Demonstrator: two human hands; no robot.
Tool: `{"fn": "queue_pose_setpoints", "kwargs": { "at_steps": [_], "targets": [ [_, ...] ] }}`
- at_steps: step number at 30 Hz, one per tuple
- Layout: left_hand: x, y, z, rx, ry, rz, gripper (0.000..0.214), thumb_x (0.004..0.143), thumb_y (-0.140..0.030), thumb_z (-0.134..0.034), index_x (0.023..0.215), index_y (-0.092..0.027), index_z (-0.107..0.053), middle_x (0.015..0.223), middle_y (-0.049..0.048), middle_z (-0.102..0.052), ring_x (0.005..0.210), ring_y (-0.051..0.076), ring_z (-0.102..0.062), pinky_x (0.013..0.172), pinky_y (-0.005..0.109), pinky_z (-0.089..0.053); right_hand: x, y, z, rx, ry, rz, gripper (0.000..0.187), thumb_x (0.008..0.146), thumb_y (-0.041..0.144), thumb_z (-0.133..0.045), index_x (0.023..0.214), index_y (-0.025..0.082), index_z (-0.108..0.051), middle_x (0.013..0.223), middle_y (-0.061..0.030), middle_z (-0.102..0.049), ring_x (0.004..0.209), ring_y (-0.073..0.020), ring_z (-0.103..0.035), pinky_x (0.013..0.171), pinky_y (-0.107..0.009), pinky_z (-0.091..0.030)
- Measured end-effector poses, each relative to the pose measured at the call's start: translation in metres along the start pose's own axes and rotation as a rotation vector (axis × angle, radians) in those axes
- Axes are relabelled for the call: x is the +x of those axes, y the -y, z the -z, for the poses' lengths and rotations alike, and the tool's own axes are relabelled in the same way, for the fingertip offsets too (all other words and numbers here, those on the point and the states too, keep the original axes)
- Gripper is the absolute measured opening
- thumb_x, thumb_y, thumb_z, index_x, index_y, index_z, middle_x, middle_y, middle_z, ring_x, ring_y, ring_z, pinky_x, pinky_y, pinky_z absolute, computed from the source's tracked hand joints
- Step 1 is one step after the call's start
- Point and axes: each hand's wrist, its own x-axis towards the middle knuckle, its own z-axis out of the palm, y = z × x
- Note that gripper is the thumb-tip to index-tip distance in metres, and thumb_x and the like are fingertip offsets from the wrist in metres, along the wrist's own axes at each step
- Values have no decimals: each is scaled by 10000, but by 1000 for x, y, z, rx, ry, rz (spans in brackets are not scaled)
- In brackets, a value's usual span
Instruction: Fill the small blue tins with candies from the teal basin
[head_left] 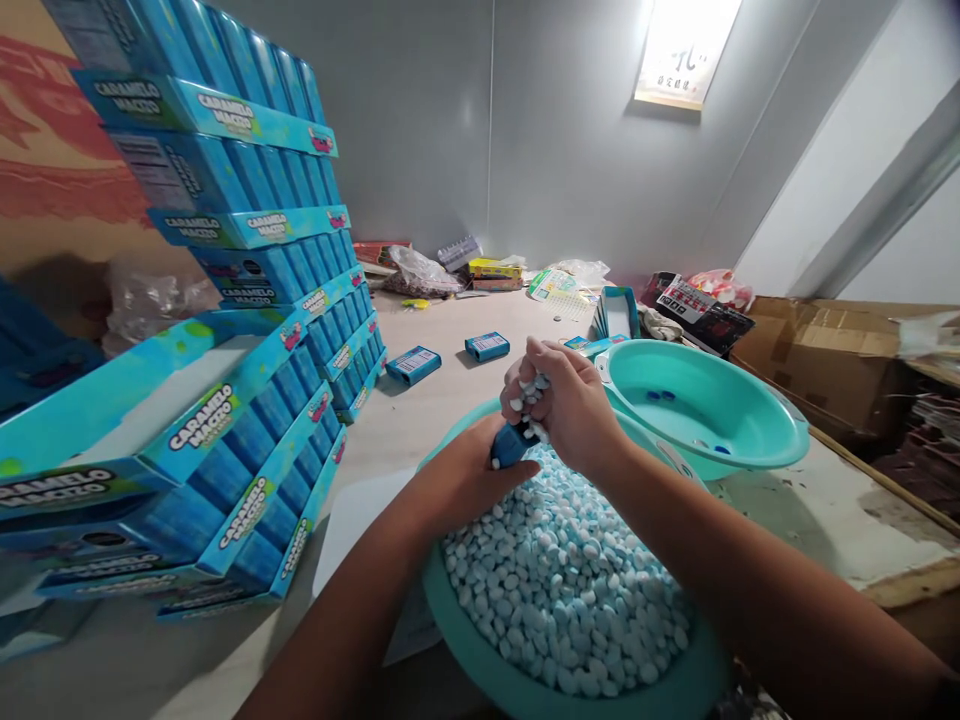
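In the head view, my left hand [474, 470] grips a small blue box [510, 445] over the near basin. Just above the box, my right hand [559, 395] is closed around a handful of white and pale blue candies [531, 392]. Some of these spill down at the box's top, which my fingers partly hide. Below both hands, a turquoise basin [469, 640] is filled with loose candies [570, 580] of the same kind. Two blue boxes, one nearer [414, 365] and one farther [487, 346], lie on the table beyond my left hand.
At left rises a tall stack of blue display cartons [262, 230], with an open carton [161, 420] in front. A second turquoise basin [780, 425] at right holds a few dark blue pieces. Plastic bags [420, 272] and packaging line the wall. Cardboard boxes [810, 370] stand at right.
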Motion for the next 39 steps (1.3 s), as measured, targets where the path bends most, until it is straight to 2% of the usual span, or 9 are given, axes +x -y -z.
{"fn": "queue_pose_setpoints", "kwargs": {
  "at_steps": [8, 16, 22, 27, 34, 39],
  "targets": [
    [1, 3, -2, 43, -5, -39, 342, 829, -368, -613, 1146, -242, -607, 1163, 35, -673, 1051, 279, -601, 904, 385, -474, 2, 2, 2, 15, -2, 4, 311, 843, 389, -649, 621, 194, -553, 566, 27, -571, 500, -102, -542, 494, -240, -442],
    [1, 6, -2, 59, 27, -62, 349, 848, -394, -600, 1162, -242, -601, 1213, 52, -652, 1086, 275, -587, 972, 419, -457, 3, 2, 2, -16, -60, 29, 313, 851, 403, -631, 628, 198, -553, 569, 28, -555, 504, -102, -536, 499, -248, -423],
    [-1, 9, -1, 33, -10, 1, 477, 818, -420, -644, 1256, -262, -540, 1231, 42, -648, 1108, 287, -588, 924, 404, -467, 1, 2, 3, 2, 2, 18, 306, 864, 377, -622, 627, 191, -567, 556, 20, -554, 515, -104, -526, 520, -244, -423],
    [-1, 10, -2, 16, -45, 29, 403, 814, -414, -640, 1184, -269, -567, 1144, 29, -677, 1030, 278, -616, 841, 383, -483, 1, 2, 4, 1, 37, 32, 313, 874, 361, -607, 621, 179, -582, 559, 12, -569, 529, -111, -542, 561, -253, -446],
    [-1, 9, -2, 14, -76, -10, 337, 815, -374, -637, 1125, -246, -607, 1072, 24, -692, 967, 257, -621, 830, 365, -482, 2, 4, 5, -113, 111, 66, 338, 907, 365, -570, 635, 173, -625, 597, -6, -608, 591, -120, -572, 626, -262, -466],
    [-1, 11, 0, -10, -111, -7, 314, 830, -366, -623, 1115, -237, -599, 1047, 14, -692, 953, 242, -626, 782, 335, -484, 2, 5, 5, -207, 95, 83, 359, 882, 413, -600, 618, 172, -626, 583, 1, -586, 601, -123, -568, 653, -270, -478]
  ]
}}
